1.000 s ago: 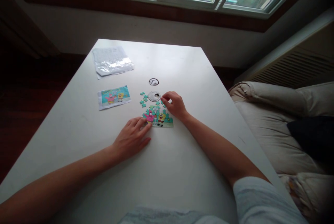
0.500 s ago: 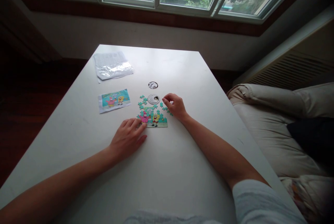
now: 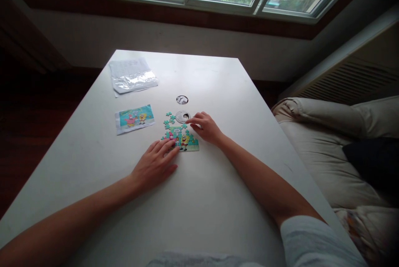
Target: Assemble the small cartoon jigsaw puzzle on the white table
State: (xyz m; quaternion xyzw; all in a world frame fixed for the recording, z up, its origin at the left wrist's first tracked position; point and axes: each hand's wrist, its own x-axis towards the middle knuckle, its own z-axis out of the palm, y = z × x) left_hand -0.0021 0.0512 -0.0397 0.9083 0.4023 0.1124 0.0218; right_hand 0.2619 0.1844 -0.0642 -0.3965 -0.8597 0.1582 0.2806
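Observation:
A partly assembled jigsaw puzzle (image 3: 189,144) with cartoon figures lies on the white table, its upper edge uneven. My left hand (image 3: 157,161) rests with fingers stretched out over the puzzle's lower left part, hiding some of the pink figure. Just above the right side of the puzzle is my right hand (image 3: 206,128), index finger and thumb reaching left, slightly apart. Close to those fingertips lies a loose teal puzzle piece (image 3: 184,126). More loose teal pieces (image 3: 167,122) are scattered at the puzzle's upper left. My right hand covers the area where others lay.
A round grommet cover (image 3: 181,116) sits behind the puzzle, with a round hole (image 3: 182,99) farther back. At left lies a picture card (image 3: 135,118); beyond it are papers in a clear plastic sleeve (image 3: 133,77). A beige sofa (image 3: 311,150) stands right of the table (image 3: 199,204).
My right hand has moved left over the loose pieces, its fingers stretching out toward the grommet cover and puzzle. My left hand has slid slightly right over the puzzle.

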